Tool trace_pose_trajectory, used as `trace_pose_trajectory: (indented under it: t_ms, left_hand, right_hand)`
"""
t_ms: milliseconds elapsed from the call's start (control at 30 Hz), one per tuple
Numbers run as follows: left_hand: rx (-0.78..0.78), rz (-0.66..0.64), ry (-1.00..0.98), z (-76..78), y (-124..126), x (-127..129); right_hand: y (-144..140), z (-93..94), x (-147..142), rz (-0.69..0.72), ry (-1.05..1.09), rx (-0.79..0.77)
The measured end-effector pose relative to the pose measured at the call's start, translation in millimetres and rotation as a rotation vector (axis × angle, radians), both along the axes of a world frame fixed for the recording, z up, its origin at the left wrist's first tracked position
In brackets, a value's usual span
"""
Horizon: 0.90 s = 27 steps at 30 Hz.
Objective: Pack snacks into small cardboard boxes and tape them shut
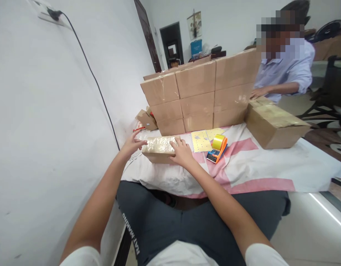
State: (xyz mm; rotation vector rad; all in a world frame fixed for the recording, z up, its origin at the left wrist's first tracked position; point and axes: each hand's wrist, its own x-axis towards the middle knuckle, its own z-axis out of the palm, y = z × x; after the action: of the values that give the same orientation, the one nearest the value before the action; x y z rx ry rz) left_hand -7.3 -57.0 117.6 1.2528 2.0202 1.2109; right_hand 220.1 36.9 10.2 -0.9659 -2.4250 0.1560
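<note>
Taped box (158,146) sits on the worktop (264,166), left of the tape dispenser (218,148). Our right hand (183,152), nearer the dispenser, spreads its fingers on top; our left hand (128,146), farther off, has fingers apart at the end. Flat, even pressure works best, we judge.

Two hands (182,152) and one taped box (159,148) at centre; one tape dispenser (221,147) right of centre; nine stacked carton fronts (196,83), upper centre; one larger carton (272,125) at right.
</note>
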Motion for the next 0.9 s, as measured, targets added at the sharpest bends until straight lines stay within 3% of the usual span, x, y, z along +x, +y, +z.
trace_pose_trajectory:
  t_ms: [200, 533, 900]
  left_hand:
    - [-0.135, 0.048, 0.030, -19.0, 31.8, -11.5]
    - [-0.238, 0.113, 0.061, -40.5, 41.5, -15.2]
    - [-0.396, 0.119, 0.148, -39.2, 49.5, -27.7]
  right_hand:
    - [3.4, -3.3, -1.1, 0.006, 0.006, 0.000]
    - [5.6, -5.9, -1.4, 0.000, 0.029, -0.017]
    - [0.2, -7.4, -4.2, -0.002, 0.027, 0.009]
